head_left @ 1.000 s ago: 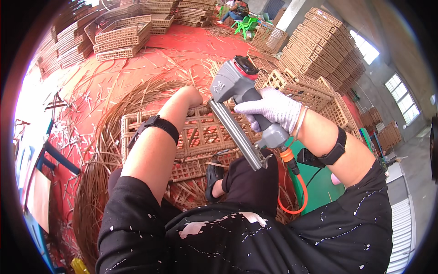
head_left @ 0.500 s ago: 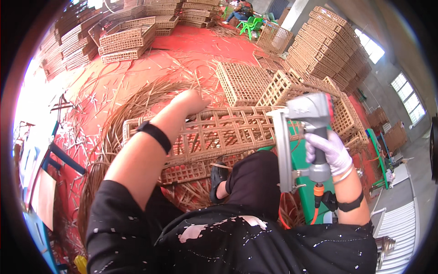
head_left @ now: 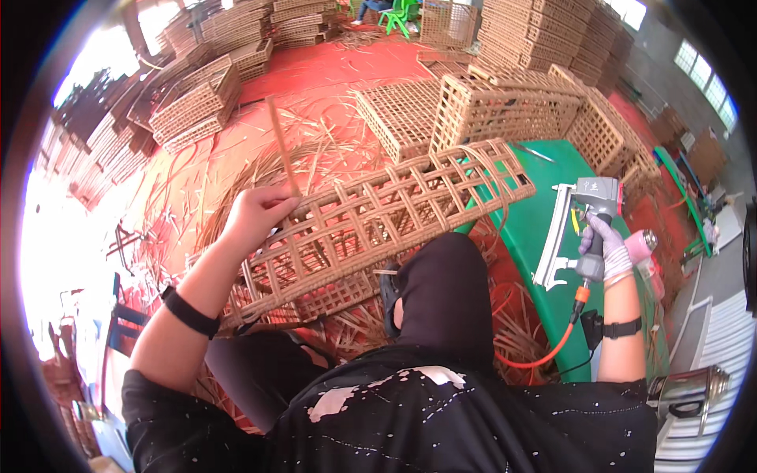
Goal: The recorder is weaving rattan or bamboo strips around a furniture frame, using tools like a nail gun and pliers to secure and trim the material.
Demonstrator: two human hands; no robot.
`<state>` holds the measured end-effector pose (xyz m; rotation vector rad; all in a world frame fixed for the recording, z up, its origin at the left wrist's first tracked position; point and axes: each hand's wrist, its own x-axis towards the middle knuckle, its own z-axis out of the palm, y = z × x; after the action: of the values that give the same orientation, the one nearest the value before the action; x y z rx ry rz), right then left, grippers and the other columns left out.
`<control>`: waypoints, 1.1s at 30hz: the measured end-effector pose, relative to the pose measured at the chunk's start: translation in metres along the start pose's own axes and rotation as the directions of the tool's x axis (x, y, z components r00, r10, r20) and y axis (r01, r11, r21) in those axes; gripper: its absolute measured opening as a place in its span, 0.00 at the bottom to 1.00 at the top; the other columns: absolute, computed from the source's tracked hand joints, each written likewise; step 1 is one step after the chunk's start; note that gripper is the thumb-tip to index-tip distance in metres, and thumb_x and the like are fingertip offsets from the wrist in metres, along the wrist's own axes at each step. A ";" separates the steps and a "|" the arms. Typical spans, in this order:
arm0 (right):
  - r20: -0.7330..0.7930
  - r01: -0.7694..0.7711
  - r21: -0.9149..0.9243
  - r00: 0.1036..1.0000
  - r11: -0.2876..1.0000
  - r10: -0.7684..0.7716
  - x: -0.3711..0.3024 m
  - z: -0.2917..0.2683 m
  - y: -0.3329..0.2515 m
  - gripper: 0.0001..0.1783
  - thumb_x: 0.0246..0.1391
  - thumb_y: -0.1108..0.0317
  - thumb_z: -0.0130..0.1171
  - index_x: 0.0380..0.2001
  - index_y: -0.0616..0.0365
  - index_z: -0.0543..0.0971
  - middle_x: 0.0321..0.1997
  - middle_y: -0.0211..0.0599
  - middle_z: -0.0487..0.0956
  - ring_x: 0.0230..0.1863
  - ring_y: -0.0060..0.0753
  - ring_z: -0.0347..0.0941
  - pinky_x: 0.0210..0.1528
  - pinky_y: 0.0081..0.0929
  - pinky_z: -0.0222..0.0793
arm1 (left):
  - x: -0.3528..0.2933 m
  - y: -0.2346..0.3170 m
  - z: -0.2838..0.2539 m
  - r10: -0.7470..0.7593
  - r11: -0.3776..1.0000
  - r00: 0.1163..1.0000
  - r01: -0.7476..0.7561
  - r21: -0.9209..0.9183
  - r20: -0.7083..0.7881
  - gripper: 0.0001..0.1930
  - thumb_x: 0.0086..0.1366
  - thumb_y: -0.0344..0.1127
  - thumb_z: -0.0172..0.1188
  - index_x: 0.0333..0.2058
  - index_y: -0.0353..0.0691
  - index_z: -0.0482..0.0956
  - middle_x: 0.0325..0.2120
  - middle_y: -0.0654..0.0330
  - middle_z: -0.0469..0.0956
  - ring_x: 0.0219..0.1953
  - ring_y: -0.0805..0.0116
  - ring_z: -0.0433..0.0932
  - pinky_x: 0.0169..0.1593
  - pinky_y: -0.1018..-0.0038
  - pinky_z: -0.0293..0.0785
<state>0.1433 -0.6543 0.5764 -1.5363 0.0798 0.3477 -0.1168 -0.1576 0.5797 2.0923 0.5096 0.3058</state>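
Note:
A long woven rattan basket lies tilted across my lap, its right end higher and over the green table. At its far upper edge my left hand is closed, thumb and fingertips pinching the base of a flat rattan strip that sticks up. Off to the right, my right hand, in a pale glove, grips the handle of a grey air stapler. The stapler's long silver magazine points away from the basket's right end, apart from it. An orange hose runs from the handle's bottom.
Below the stapler stretches a green table bearing a pink cylindrical object. Finished-looking baskets stand beyond it. Loose rattan strips litter the red floor. A metal jug is at lower right.
My left hand has moved left and down along the basket edge, and a strip now stands up from it. The basket's right end has risen. The stapler has shifted right, away from the basket.

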 end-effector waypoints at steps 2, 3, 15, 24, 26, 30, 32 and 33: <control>0.047 -0.066 0.100 0.997 0.993 0.061 0.028 -0.024 0.018 0.14 0.49 0.58 0.60 0.30 0.57 0.73 0.16 0.25 0.69 0.15 0.23 0.66 0.19 0.24 0.66 | -0.004 -0.005 0.001 0.072 0.994 0.997 -0.069 0.080 -0.035 0.10 0.57 0.33 0.59 0.35 0.33 0.79 0.25 0.65 0.77 0.28 0.80 0.72 0.33 0.81 0.68; 0.042 -0.077 0.112 0.996 0.991 0.072 0.041 -0.032 0.027 0.14 0.49 0.58 0.60 0.30 0.57 0.73 0.16 0.25 0.69 0.15 0.23 0.66 0.19 0.24 0.66 | -0.004 -0.007 0.002 0.154 0.980 0.985 -0.142 0.136 -0.076 0.10 0.56 0.33 0.60 0.35 0.34 0.80 0.26 0.63 0.78 0.29 0.77 0.75 0.36 0.79 0.70; 0.194 -0.166 0.423 0.977 0.891 0.090 0.107 -0.030 0.099 0.13 0.52 0.60 0.56 0.29 0.61 0.73 0.16 0.31 0.74 0.15 0.30 0.70 0.20 0.28 0.69 | -0.014 -0.021 -0.003 0.044 0.999 0.999 -0.044 -0.025 -0.024 0.07 0.60 0.29 0.56 0.36 0.33 0.75 0.29 0.62 0.76 0.33 0.77 0.74 0.36 0.81 0.71; -0.379 -0.219 -0.827 0.898 0.518 -0.224 0.170 -0.053 0.104 0.37 0.48 0.37 0.48 0.39 0.66 0.76 0.35 0.50 0.79 0.37 0.47 0.76 0.41 0.37 0.70 | -0.007 -0.006 0.013 -0.091 0.972 0.987 0.059 -0.225 -0.134 0.11 0.63 0.35 0.54 0.37 0.34 0.77 0.30 0.67 0.75 0.29 0.83 0.69 0.30 0.87 0.63; -0.267 -0.200 -0.906 0.954 0.372 -0.136 0.143 -0.035 0.071 0.43 0.48 0.32 0.41 0.42 0.68 0.75 0.41 0.57 0.76 0.45 0.52 0.72 0.48 0.36 0.66 | -0.016 0.000 0.008 -0.151 0.956 0.979 0.109 -0.274 -0.137 0.13 0.63 0.34 0.53 0.41 0.31 0.75 0.34 0.60 0.76 0.37 0.75 0.74 0.43 0.80 0.69; -0.184 -0.116 -0.940 0.964 0.322 -0.189 0.142 -0.057 0.046 0.34 0.46 0.36 0.46 0.39 0.56 0.78 0.42 0.50 0.76 0.44 0.49 0.72 0.47 0.39 0.66 | -0.024 0.005 0.001 -0.206 0.975 0.962 0.186 -0.120 -0.180 0.15 0.64 0.40 0.52 0.41 0.33 0.75 0.33 0.61 0.77 0.35 0.76 0.74 0.38 0.80 0.71; -0.132 -0.036 -0.963 0.927 0.268 -0.351 0.149 -0.063 0.046 0.32 0.44 0.37 0.51 0.41 0.53 0.78 0.43 0.48 0.76 0.45 0.49 0.72 0.47 0.39 0.66 | -0.027 -0.007 -0.008 -0.105 0.990 0.968 0.081 -0.113 -0.229 0.15 0.63 0.40 0.53 0.39 0.34 0.76 0.32 0.61 0.77 0.33 0.77 0.74 0.33 0.81 0.71; -0.086 0.038 -0.973 0.854 0.226 -0.512 0.144 -0.067 0.050 0.34 0.43 0.37 0.51 0.45 0.53 0.75 0.48 0.48 0.74 0.50 0.48 0.69 0.52 0.37 0.63 | -0.026 -0.002 -0.005 -0.145 0.986 0.972 0.126 -0.114 -0.182 0.14 0.63 0.40 0.53 0.38 0.34 0.77 0.32 0.61 0.77 0.33 0.77 0.74 0.32 0.81 0.71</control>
<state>0.2779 -0.6956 0.4871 -2.8258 -0.1466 -0.3634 -0.1422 -0.1651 0.5803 1.9292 0.7324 0.4453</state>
